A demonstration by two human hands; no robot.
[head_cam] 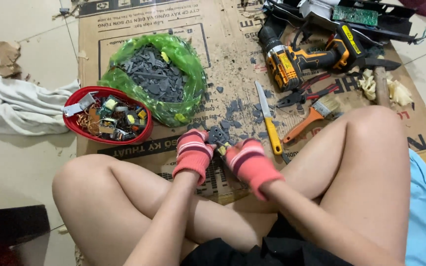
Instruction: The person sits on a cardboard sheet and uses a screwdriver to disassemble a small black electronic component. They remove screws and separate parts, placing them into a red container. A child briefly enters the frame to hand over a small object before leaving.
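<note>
Sitting cross-legged on flattened cardboard point(183, 19), a person is seen from above, both hands in pink striped gloves. A small dark electronic part point(217, 135) with a yellow bit is gripped between the left hand point(193, 153) and the right hand point(249, 160), just above the knees at centre frame; fingers of both hands are curled together and clamped on it.

At 11 o'clock from the hands, a green plastic bag point(186, 64) filled with grey fragments is placed, and at 9 o'clock a red bowl point(105, 135) of copper wire and small components is touching the bag.

At 1 o'clock a yellow-handled knife point(269, 120) is laid, with a paintbrush point(311, 116) and pliers point(304, 96) beside it. Further out at 1 o'clock a yellow-and-black cordless drill point(304, 59) is laid, with a green circuit board point(355, 15) beyond it. Grey chips point(235, 106) are scattered across the cardboard. A white cloth point(18, 106) is lying at 9 o'clock on the floor.
</note>
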